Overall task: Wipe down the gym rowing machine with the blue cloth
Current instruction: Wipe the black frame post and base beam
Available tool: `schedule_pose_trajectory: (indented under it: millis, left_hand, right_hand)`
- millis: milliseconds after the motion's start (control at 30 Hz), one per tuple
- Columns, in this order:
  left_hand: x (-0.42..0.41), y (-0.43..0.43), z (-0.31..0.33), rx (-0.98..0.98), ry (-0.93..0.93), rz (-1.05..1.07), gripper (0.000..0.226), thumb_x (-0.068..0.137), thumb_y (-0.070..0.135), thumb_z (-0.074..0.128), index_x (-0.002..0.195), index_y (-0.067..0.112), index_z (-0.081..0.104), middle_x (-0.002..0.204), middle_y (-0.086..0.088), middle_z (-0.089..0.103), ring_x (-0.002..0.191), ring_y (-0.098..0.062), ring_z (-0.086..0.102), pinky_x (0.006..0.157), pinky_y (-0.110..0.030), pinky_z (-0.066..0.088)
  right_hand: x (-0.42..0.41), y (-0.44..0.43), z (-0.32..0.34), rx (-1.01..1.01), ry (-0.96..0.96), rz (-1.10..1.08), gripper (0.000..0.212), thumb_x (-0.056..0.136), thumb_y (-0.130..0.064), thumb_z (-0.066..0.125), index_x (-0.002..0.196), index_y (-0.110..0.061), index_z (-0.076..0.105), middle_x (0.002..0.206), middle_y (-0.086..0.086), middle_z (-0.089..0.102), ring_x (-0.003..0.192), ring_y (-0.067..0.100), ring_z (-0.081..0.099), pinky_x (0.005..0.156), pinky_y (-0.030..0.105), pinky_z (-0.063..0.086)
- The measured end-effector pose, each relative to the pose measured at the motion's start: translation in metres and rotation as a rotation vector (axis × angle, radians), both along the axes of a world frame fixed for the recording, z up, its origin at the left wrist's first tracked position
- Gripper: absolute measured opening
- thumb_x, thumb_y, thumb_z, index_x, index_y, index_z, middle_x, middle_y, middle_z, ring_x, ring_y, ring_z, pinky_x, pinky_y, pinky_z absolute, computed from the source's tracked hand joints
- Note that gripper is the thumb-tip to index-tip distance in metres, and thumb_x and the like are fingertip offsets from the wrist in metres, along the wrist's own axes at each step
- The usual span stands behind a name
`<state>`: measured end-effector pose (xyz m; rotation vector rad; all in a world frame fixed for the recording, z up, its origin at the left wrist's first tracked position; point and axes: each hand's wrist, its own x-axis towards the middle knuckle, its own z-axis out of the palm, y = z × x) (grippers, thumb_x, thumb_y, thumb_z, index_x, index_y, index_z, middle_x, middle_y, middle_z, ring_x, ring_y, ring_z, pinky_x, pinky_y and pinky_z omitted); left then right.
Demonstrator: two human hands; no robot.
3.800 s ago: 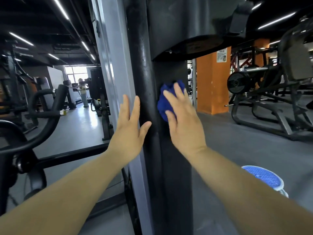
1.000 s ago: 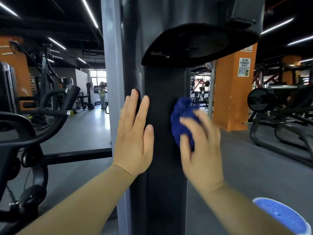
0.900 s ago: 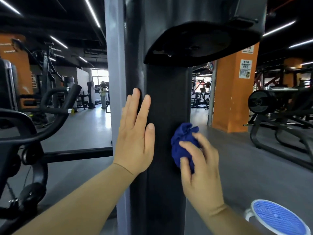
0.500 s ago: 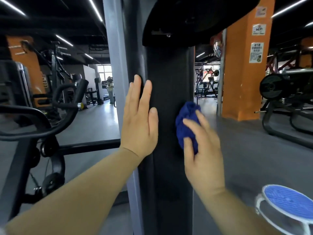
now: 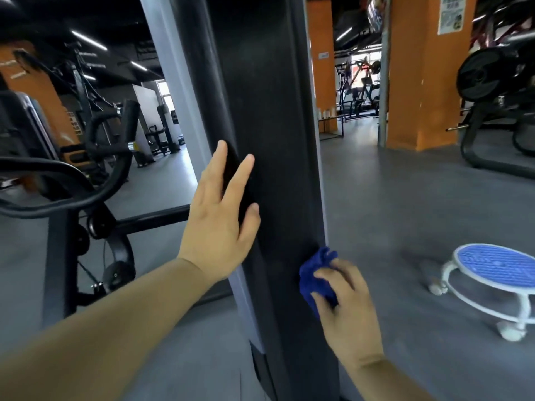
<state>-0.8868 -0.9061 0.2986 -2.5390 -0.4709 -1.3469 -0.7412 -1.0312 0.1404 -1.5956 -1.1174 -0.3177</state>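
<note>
A tall black upright column (image 5: 269, 117) of the machine fills the middle of the view, with a grey strip along its left side. My left hand (image 5: 221, 215) rests flat on the column's left face, fingers straight and slightly spread. My right hand (image 5: 346, 311) holds the bunched blue cloth (image 5: 315, 273) and presses it against the column's right edge, lower than the left hand. Part of the cloth is hidden under my fingers.
A low round stool (image 5: 498, 273) with a blue top and a white wheeled frame stands on the grey floor at the right. Black gym machines (image 5: 95, 157) crowd the left. Orange pillars (image 5: 419, 82) and a plate-loaded machine (image 5: 489, 82) stand behind.
My right hand has slid the cloth down the column's right side. The view has tilted downward, so the housing at the top is out of sight. My left hand stays flat on the column.
</note>
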Motion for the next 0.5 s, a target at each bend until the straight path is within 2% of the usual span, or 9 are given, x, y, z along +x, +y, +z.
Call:
schedule_pose_trajectory:
  millis: [100, 200, 267, 367, 433, 500]
  left_hand:
    - [0.004, -0.004, 0.027, 0.206, 0.045, -0.035, 0.055, 0.093, 0.022, 0.049, 0.147, 0.016, 0.037, 0.160, -0.010, 0.018, 0.149, -0.020, 0.017, 0.123, -0.038, 0.005]
    - [0.018, -0.010, 0.083, 0.406, 0.104, -0.062, 0.049, 0.090, 0.020, 0.051, 0.138, 0.013, 0.050, 0.154, -0.009, 0.035, 0.145, -0.024, 0.029, 0.123, -0.042, 0.006]
    - [0.026, -0.009, 0.118, 0.439, 0.098, -0.017, 0.045, 0.089, 0.021, 0.049, 0.133, 0.011, 0.056, 0.150, -0.008, 0.043, 0.143, -0.024, 0.033, 0.123, -0.039, 0.003]
    - [0.036, -0.004, 0.155, 0.520, 0.167, 0.054, 0.041, 0.089, 0.022, 0.049, 0.126, 0.009, 0.060, 0.145, -0.008, 0.049, 0.140, -0.025, 0.038, 0.123, -0.038, 0.004]
    - [0.039, 0.000, 0.164, 0.560, 0.211, 0.090, 0.041, 0.088, 0.021, 0.049, 0.125, 0.007, 0.060, 0.144, -0.009, 0.050, 0.138, -0.026, 0.039, 0.123, -0.037, 0.007]
    - [0.043, 0.001, 0.161, 0.559, 0.183, 0.104, 0.042, 0.086, 0.021, 0.049, 0.124, 0.007, 0.061, 0.144, -0.008, 0.050, 0.138, -0.026, 0.039, 0.122, -0.036, 0.009]
  right_hand:
    - [-0.001, 0.002, -0.006, 0.033, 0.160, 0.027, 0.058, 0.081, -0.002, 0.073, 0.110, -0.048, 0.051, 0.124, -0.022, 0.049, 0.112, 0.012, 0.058, 0.089, 0.026, 0.048]
    - [0.003, 0.012, 0.064, 0.292, 0.233, 0.090, 0.055, 0.087, -0.006, 0.069, 0.109, -0.055, 0.054, 0.125, -0.031, 0.051, 0.118, -0.009, 0.049, 0.095, 0.007, 0.039]
    - [0.011, 0.022, 0.117, 0.411, 0.251, 0.172, 0.050, 0.091, -0.007, 0.065, 0.118, -0.047, 0.055, 0.124, -0.032, 0.052, 0.117, -0.010, 0.050, 0.096, 0.002, 0.035]
    - [0.037, 0.042, 0.205, 0.501, 0.245, 0.258, 0.042, 0.095, -0.006, 0.058, 0.132, -0.028, 0.058, 0.127, -0.015, 0.059, 0.119, 0.001, 0.052, 0.101, 0.007, 0.036]
    - [0.044, 0.052, 0.241, 0.517, 0.221, 0.323, 0.043, 0.098, -0.008, 0.055, 0.136, -0.027, 0.056, 0.133, -0.012, 0.058, 0.122, 0.002, 0.051, 0.105, 0.012, 0.036]
    - [0.043, 0.057, 0.240, 0.570, 0.198, 0.328, 0.043, 0.099, -0.010, 0.054, 0.136, -0.030, 0.055, 0.139, -0.015, 0.054, 0.126, -0.006, 0.046, 0.106, 0.009, 0.032]
